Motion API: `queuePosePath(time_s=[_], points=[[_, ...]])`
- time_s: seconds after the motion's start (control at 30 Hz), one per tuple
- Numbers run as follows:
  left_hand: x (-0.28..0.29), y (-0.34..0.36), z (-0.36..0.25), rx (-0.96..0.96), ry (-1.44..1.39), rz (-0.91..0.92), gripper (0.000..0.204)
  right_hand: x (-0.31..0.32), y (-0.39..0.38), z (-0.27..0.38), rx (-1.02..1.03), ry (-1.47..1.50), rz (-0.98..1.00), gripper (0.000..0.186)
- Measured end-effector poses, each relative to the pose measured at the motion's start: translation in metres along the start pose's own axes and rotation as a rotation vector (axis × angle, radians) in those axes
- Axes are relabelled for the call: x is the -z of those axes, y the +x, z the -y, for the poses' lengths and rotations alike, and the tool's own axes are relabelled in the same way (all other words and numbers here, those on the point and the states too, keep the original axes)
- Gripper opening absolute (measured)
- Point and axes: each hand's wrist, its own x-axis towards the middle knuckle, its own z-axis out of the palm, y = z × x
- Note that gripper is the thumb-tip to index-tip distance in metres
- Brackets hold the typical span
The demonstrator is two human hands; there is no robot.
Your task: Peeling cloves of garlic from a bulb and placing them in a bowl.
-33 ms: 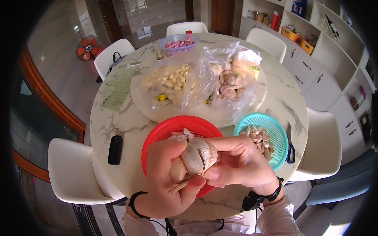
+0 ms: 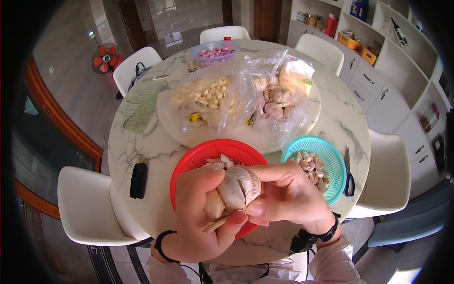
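Note:
My left hand [image 2: 198, 215] is wrapped round a garlic bulb [image 2: 234, 188] from the left, its stem pointing down and left. From the right, the thumb and fingers of my right hand [image 2: 288, 191] grip the same bulb, which shows a split between its cloves. Both hands are above a red plastic basket [image 2: 189, 158] with some papery garlic skins [image 2: 224, 161] inside. Just right of my right hand stands a turquoise basket [image 2: 338, 165] of loose garlic cloves [image 2: 312, 165].
Behind, on a raised round board [image 2: 309, 120], lie a clear bag of peeled cloves [image 2: 213, 94] and another of garlic bulbs [image 2: 276, 102]. Scissors [image 2: 349, 182] lie right, a black case [image 2: 138, 181] left. Farther off are a green cloth [image 2: 140, 111] and a bowl of shallots [image 2: 215, 52].

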Motion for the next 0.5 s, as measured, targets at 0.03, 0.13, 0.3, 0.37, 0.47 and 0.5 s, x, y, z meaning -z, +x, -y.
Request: queuePosePath(time_s=[0.03, 0.13, 0.3, 0.37, 0.47, 0.5], points=[[0.001, 0.001, 0.000, 0.000, 0.000, 0.000, 0.058, 0.000, 0.000, 0.001, 0.000, 0.000, 0.000, 0.039], [0.003, 0.003, -0.001, -0.005, 0.002, 0.025, 0.055, 0.002, 0.002, 0.005, -0.113, 0.109, 0.036, 0.040], [0.002, 0.001, -0.006, 0.041, -0.047, -0.014, 0.050, -0.001, 0.003, 0.004, -0.159, 0.169, 0.050, 0.039], [0.001, 0.001, -0.006, 0.050, -0.073, -0.046, 0.045, 0.000, 0.005, 0.003, -0.169, 0.187, 0.059, 0.038], [0.002, 0.000, -0.001, 0.101, -0.094, -0.084, 0.043, 0.001, 0.006, -0.006, -0.158, 0.291, 0.073, 0.038], [0.001, 0.000, 0.001, 0.144, -0.094, -0.089, 0.044, 0.001, 0.007, -0.010, -0.139, 0.376, 0.074, 0.038]])
